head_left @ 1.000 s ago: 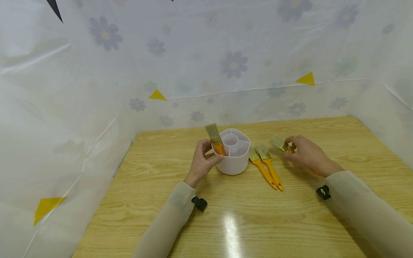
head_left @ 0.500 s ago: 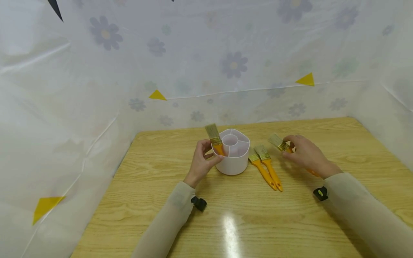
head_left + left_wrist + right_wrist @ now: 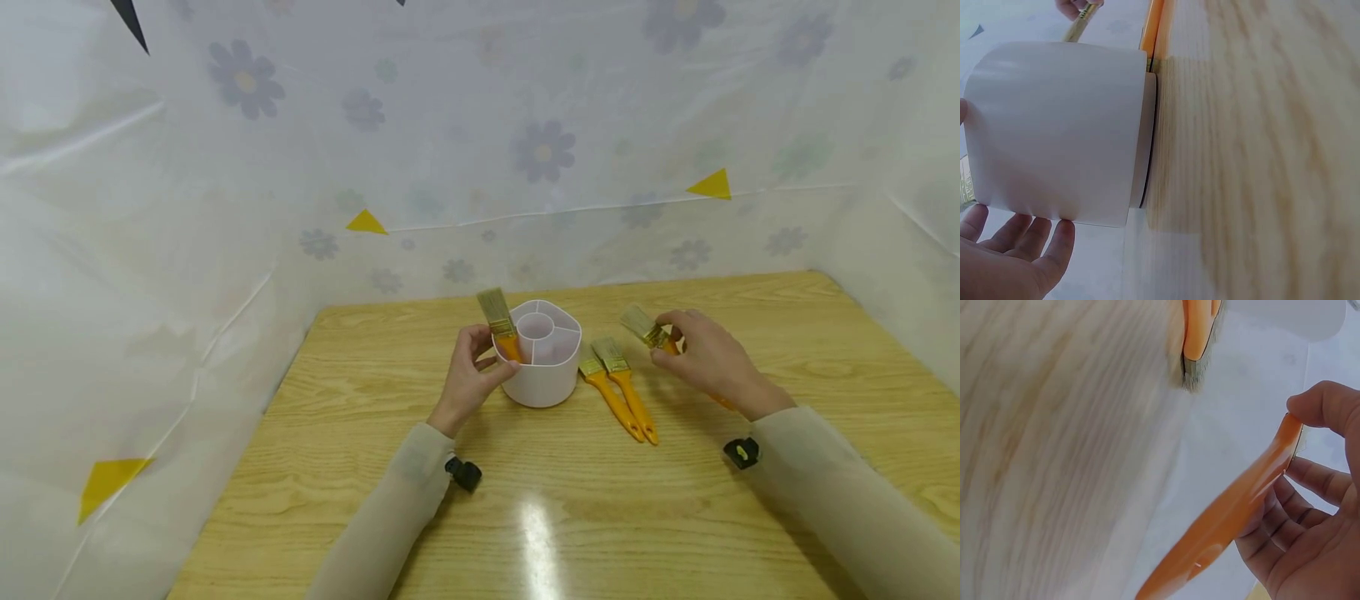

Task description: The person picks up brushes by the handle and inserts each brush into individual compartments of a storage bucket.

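Since the earlier frames, the right hand (image 3: 708, 360) and the held brush (image 3: 656, 337) have shifted slightly left, toward the holder (image 3: 540, 387). Left hand (image 3: 474, 375) and holder show no visible displacement.

Holder: white, smooth-walled, of rounded, lobed outline, upright on the wood-grain table (image 3: 375, 467). Thin dividers run out from a round central tube (image 3: 535, 326) to the rim, forming separate compartments. A standing brush (image 3: 501, 323) occupies the compartment at the front left, bristles up, head leaning left; its lower handle is hidden by the wall.

Left hand: partly closed about the left side of the holder, thumb at the front rim beside the standing brush. The left wrist view confirms fingertips against the outer wall.

Right hand: thumb and fingers nearly together, pinching the held brush near its metal band. Bristles point up and left, raised from the table; the handle end emerges beneath the palm. Whether that end touches the table cannot be told. In the right wrist view the handle appears orange, glossy and gently curved.

On the table just right of the holder lie a near-left brush (image 3: 604, 388) and a near-right brush (image 3: 629, 390), side by side, handle ends toward the person, each end pierced by a hole. All four brushes match: orange handle, gold-coloured band, pale bristles.
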`<control>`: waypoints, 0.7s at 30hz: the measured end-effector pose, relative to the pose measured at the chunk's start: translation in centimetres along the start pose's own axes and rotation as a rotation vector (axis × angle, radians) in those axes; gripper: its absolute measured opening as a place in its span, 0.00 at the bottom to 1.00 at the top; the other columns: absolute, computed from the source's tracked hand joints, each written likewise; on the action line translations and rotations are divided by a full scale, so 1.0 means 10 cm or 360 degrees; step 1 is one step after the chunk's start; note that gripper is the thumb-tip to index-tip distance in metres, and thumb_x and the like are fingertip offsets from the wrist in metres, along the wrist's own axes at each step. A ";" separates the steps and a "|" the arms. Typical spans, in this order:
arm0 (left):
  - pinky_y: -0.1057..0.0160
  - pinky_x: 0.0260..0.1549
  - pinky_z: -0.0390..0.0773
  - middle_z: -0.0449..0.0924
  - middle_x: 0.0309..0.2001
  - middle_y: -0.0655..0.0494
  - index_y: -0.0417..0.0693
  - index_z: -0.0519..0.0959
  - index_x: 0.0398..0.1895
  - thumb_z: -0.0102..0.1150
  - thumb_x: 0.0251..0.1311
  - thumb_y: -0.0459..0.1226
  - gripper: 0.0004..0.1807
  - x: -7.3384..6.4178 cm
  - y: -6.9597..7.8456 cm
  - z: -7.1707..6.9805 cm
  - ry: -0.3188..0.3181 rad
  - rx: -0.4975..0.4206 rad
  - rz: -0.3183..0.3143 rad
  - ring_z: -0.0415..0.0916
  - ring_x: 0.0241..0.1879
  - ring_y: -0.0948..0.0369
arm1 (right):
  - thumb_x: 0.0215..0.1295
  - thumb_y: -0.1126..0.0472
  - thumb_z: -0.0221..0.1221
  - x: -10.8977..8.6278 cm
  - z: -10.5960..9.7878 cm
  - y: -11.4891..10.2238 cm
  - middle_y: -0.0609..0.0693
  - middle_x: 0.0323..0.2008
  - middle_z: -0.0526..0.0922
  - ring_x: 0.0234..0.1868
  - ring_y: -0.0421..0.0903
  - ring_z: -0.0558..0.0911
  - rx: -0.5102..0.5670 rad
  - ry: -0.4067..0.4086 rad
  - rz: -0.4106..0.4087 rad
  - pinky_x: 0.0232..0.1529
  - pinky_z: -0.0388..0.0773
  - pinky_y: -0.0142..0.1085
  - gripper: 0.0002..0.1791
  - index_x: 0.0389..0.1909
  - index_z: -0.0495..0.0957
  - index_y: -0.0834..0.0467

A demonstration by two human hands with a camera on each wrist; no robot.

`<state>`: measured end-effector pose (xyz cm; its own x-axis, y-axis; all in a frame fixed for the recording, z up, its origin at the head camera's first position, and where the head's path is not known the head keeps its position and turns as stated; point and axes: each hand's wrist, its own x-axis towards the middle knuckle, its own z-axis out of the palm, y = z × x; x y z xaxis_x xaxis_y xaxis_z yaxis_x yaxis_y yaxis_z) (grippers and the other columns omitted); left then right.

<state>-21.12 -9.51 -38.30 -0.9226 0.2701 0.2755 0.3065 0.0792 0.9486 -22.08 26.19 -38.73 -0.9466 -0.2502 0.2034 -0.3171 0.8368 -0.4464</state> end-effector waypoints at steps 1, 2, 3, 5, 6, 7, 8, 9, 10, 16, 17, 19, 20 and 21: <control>0.41 0.60 0.63 0.64 0.61 0.34 0.29 0.57 0.61 0.64 0.55 0.30 0.34 0.00 0.00 0.00 0.0000 -0.0001 0.0000 0.62 0.64 0.43 | 0.63 0.49 0.60 0.00 0.00 -0.01 0.57 0.41 0.74 0.33 0.50 0.73 0.0001 0.0011 -0.0001 0.29 0.71 0.43 0.30 0.60 0.69 0.62; 0.41 0.60 0.63 0.64 0.61 0.34 0.29 0.57 0.61 0.64 0.55 0.30 0.35 0.00 0.00 0.00 -0.0001 -0.0002 0.0000 0.62 0.63 0.43 | 0.63 0.50 0.60 0.00 0.01 -0.01 0.57 0.41 0.74 0.32 0.50 0.73 0.0001 0.0020 -0.0005 0.28 0.70 0.42 0.29 0.60 0.69 0.61; 0.41 0.60 0.63 0.64 0.61 0.34 0.29 0.57 0.61 0.64 0.55 0.31 0.35 0.00 0.00 0.00 0.0000 -0.0001 0.0003 0.62 0.63 0.43 | 0.63 0.50 0.60 -0.01 0.01 -0.03 0.57 0.40 0.74 0.32 0.50 0.73 0.0002 0.0027 -0.0007 0.28 0.70 0.42 0.29 0.60 0.70 0.61; 0.41 0.60 0.64 0.64 0.61 0.34 0.29 0.57 0.61 0.64 0.55 0.31 0.35 0.00 0.01 0.00 0.0002 0.0005 0.0010 0.62 0.63 0.43 | 0.63 0.50 0.60 0.00 0.01 -0.03 0.55 0.40 0.74 0.32 0.49 0.73 0.0008 0.0048 -0.0003 0.28 0.69 0.41 0.29 0.60 0.70 0.60; 0.41 0.60 0.64 0.64 0.61 0.34 0.29 0.57 0.61 0.64 0.55 0.31 0.35 0.00 0.01 0.00 0.0005 0.0008 0.0011 0.62 0.63 0.43 | 0.62 0.50 0.60 0.00 0.01 -0.04 0.55 0.40 0.74 0.33 0.49 0.73 0.0011 0.0057 0.0000 0.28 0.70 0.41 0.29 0.60 0.70 0.60; 0.41 0.60 0.64 0.64 0.61 0.34 0.29 0.57 0.61 0.64 0.55 0.31 0.35 0.00 0.00 0.01 0.0006 0.0011 0.0015 0.62 0.63 0.43 | 0.63 0.51 0.60 0.00 0.01 -0.05 0.55 0.40 0.74 0.33 0.49 0.73 0.0016 0.0062 -0.0002 0.28 0.70 0.41 0.28 0.60 0.70 0.60; 0.41 0.60 0.64 0.65 0.61 0.35 0.29 0.58 0.61 0.64 0.55 0.31 0.35 0.00 0.00 0.01 0.0009 0.0015 0.0018 0.63 0.63 0.43 | 0.63 0.51 0.60 -0.01 0.01 -0.06 0.55 0.40 0.74 0.33 0.50 0.73 0.0021 0.0066 -0.0008 0.28 0.70 0.42 0.28 0.61 0.70 0.60; 0.42 0.60 0.64 0.65 0.61 0.35 0.29 0.58 0.61 0.65 0.55 0.31 0.35 0.00 0.00 0.01 0.0010 0.0018 0.0020 0.63 0.63 0.43 | 0.63 0.50 0.60 -0.01 0.00 -0.06 0.55 0.40 0.74 0.33 0.50 0.73 0.0029 0.0074 -0.0009 0.29 0.70 0.42 0.28 0.61 0.70 0.60; 0.42 0.60 0.64 0.65 0.61 0.35 0.29 0.58 0.61 0.65 0.55 0.31 0.35 0.00 0.00 0.01 0.0012 0.0018 0.0020 0.63 0.63 0.43 | 0.63 0.50 0.60 -0.01 0.00 -0.07 0.55 0.40 0.74 0.33 0.50 0.73 0.0030 0.0084 -0.0013 0.29 0.70 0.42 0.29 0.61 0.70 0.60; 0.41 0.60 0.64 0.64 0.61 0.34 0.29 0.58 0.61 0.64 0.54 0.30 0.35 0.00 0.00 0.01 0.0015 0.0002 0.0015 0.62 0.63 0.43 | 0.62 0.52 0.61 -0.02 0.03 -0.10 0.54 0.38 0.74 0.32 0.49 0.73 0.0042 0.0130 -0.0067 0.29 0.70 0.42 0.28 0.60 0.70 0.61; 0.41 0.60 0.64 0.64 0.61 0.34 0.29 0.58 0.61 0.64 0.54 0.30 0.35 0.00 0.00 0.01 0.0015 -0.0001 0.0014 0.62 0.63 0.43 | 0.62 0.52 0.61 -0.02 0.03 -0.10 0.54 0.37 0.74 0.32 0.49 0.72 0.0045 0.0137 -0.0072 0.29 0.70 0.41 0.28 0.60 0.70 0.61; 0.41 0.60 0.64 0.64 0.61 0.34 0.29 0.58 0.61 0.64 0.54 0.30 0.35 0.00 0.00 0.01 0.0015 -0.0004 0.0013 0.62 0.63 0.43 | 0.62 0.53 0.62 -0.01 0.05 -0.11 0.53 0.37 0.74 0.31 0.48 0.72 0.0050 0.0157 -0.0077 0.28 0.69 0.40 0.28 0.60 0.71 0.60; 0.41 0.60 0.64 0.64 0.61 0.34 0.29 0.58 0.61 0.64 0.54 0.30 0.35 0.00 0.01 0.01 0.0016 -0.0005 0.0010 0.62 0.63 0.43 | 0.62 0.53 0.62 -0.01 0.05 -0.11 0.53 0.37 0.73 0.31 0.48 0.72 0.0050 0.0163 -0.0079 0.28 0.69 0.40 0.27 0.60 0.71 0.60; 0.41 0.60 0.64 0.64 0.61 0.34 0.29 0.58 0.61 0.64 0.54 0.30 0.35 -0.01 0.01 0.01 0.0017 -0.0005 0.0010 0.62 0.63 0.43 | 0.62 0.53 0.62 -0.01 0.05 -0.12 0.53 0.37 0.73 0.31 0.48 0.71 0.0051 0.0171 -0.0082 0.28 0.68 0.40 0.27 0.60 0.71 0.60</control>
<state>-21.02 -9.44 -38.26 -0.9232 0.2602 0.2829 0.3114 0.0747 0.9473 -21.60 24.96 -38.70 -0.9180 -0.2372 0.3179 -0.3682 0.8078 -0.4603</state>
